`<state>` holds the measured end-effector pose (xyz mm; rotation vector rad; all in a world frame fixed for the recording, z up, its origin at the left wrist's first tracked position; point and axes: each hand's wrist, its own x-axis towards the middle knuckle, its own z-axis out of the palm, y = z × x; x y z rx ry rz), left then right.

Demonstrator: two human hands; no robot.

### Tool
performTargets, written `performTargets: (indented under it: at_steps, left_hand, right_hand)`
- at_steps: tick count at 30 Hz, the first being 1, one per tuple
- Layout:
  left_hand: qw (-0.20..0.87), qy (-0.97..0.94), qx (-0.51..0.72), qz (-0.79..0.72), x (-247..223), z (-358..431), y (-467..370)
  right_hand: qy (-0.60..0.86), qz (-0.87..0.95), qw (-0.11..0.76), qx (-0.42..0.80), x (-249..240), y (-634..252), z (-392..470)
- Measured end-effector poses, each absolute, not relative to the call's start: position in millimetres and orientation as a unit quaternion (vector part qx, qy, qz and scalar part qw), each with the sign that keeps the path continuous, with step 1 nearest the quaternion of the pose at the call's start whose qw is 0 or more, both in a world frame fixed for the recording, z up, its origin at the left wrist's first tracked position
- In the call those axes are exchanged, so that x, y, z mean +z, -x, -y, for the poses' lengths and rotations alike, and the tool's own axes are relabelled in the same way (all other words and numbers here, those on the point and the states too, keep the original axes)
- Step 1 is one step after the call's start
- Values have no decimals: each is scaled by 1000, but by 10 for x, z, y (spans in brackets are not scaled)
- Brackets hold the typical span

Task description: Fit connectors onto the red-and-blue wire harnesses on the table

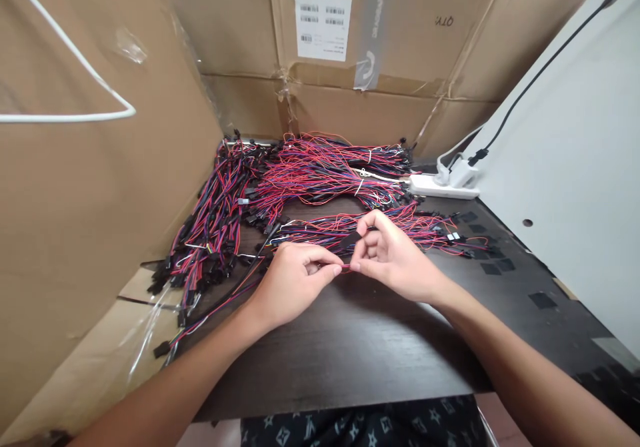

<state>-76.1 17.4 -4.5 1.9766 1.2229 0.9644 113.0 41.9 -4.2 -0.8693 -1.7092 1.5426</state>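
My left hand is closed in a pinch over a thin strand of red and dark wires above the front of the table. My right hand pinches the same strand a short way to the right, thumb at the wires. A small black piece, looking like tape, hangs at the tip of the right index finger. Behind both hands lies a loose bundle of red, blue and black wires with connectors at its end. A black connector on a trailing cable rests at the left.
More wire bundles lie at the back, with a heap of cables along the left. Cardboard walls the back and left. A white power strip sits back right. Black tape squares stick to the dark table.
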Motion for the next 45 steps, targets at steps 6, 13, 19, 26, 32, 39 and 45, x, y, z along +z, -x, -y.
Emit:
performTargets:
  at_steps: [6,13,19,26,32,39,45]
  left_hand:
    - [305,-736,365,-482,-30,-170,764]
    - [236,-776,391,-435,-72,-159,772]
    - [223,-785,388,-428,-66,-157,768]
    - [219,-799,371,-419,-90,-143,759]
    - [229,-802,362,-416,-99,-142,748]
    - [254,-793,343,-435,-72,-145,744]
    - [276,-781,333,-451,-62,-137,731]
  right_hand:
    - [338,655,331,589,-40,-1160,-437]
    - [331,670,318,584,-18,-1161,-424]
    - [365,727,364,454,25,-1196,-428]
    - [349,795,327,374,69,-1196,-381]
    - [354,806,293,372,62,-1182,-362]
    - [346,827,274,348,48,-1157,-365]
    - [345,829,283,337,30,-1137,-374]
